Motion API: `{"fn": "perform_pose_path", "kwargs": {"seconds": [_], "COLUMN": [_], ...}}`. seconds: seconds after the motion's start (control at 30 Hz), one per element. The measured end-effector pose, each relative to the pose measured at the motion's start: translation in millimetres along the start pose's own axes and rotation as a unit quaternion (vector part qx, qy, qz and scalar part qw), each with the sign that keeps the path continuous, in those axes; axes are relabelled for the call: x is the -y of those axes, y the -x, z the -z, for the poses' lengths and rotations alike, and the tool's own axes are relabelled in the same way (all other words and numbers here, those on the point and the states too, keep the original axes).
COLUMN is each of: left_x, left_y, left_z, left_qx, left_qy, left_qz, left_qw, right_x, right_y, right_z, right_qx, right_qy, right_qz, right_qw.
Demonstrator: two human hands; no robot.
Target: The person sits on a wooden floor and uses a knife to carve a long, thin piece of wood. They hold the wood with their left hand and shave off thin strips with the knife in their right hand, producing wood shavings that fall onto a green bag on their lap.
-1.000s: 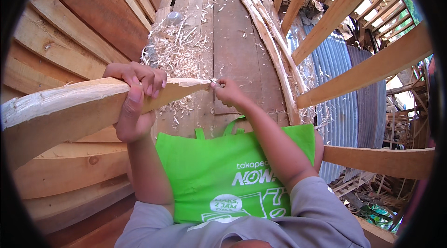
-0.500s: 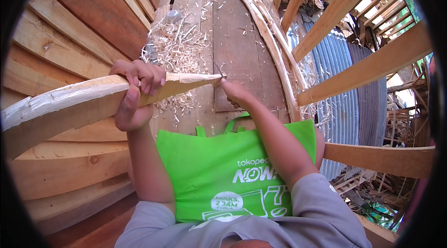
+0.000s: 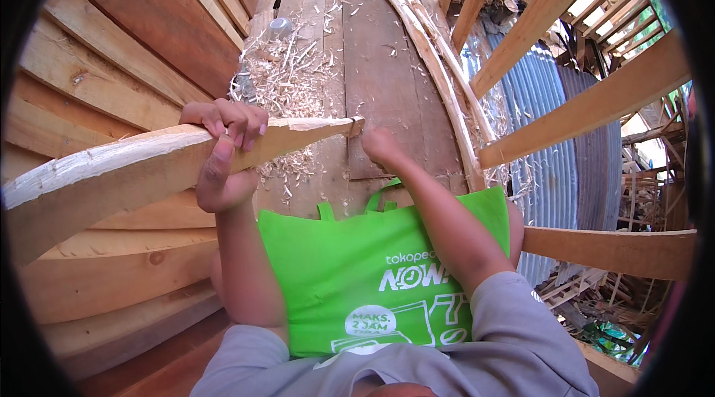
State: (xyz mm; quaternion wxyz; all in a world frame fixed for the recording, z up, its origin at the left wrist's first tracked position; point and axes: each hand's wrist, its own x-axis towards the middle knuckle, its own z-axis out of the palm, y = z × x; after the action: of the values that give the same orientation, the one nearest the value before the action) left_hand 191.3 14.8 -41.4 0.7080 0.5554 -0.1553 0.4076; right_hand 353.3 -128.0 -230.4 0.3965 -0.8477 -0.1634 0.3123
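Note:
A long, curved plank of pale wood (image 3: 141, 166) runs from the left edge to a narrow tip in the middle, its upper edge freshly shaved and whitish. My left hand (image 3: 229, 132) is wrapped round it, fingers over the top and thumb on the near side. At the narrow tip, my right hand (image 3: 382, 148) is closed in a fist round a small knife (image 3: 357, 124). Its thin dark blade lies against the plank's end; the handle is mostly hidden. A green cloth bag (image 3: 335, 248) with handles covers my lap under both forearms.
Wood shavings (image 3: 294, 84) are heaped on the plank floor (image 3: 383, 62), beside a clear plastic cup (image 3: 280, 27). Two long peeled poles (image 3: 436, 62) lie to the right, next to a slatted wooden railing (image 3: 588, 114). Stacked boards (image 3: 119, 62) form the left side.
My right hand has shifted slightly right and down at the plank's tip. The left hand and the plank have moved a little to the right.

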Motion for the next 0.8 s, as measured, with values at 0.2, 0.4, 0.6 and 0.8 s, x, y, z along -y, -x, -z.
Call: {"fn": "perform_pose_path", "kwargs": {"seconds": [0.2,0.4,0.6,0.8], "left_x": [2.1,2.3,0.5,6.9], "left_y": [5.7,-0.1,1.8,-3.4], "left_z": [11.2,7.1,17.9,18.9], "left_qx": [0.049,0.065,0.104,0.175], "left_qy": [0.006,0.016,0.026,0.064], "left_qz": [0.012,0.01,0.011,0.004], "left_qw": [0.999,0.998,0.994,0.983], "right_x": [48.6,-1.5,44.2,-4.9], "right_y": [18.2,-2.5,12.8,-3.0], "right_z": [9.6,2.7,-1.5,13.0], "right_qx": [0.109,0.029,0.002,0.02], "right_qy": [-0.042,-0.009,0.058,-0.013], "right_qz": [-0.051,-0.065,0.045,-0.062], "right_qw": [0.992,0.997,0.997,0.998]}}
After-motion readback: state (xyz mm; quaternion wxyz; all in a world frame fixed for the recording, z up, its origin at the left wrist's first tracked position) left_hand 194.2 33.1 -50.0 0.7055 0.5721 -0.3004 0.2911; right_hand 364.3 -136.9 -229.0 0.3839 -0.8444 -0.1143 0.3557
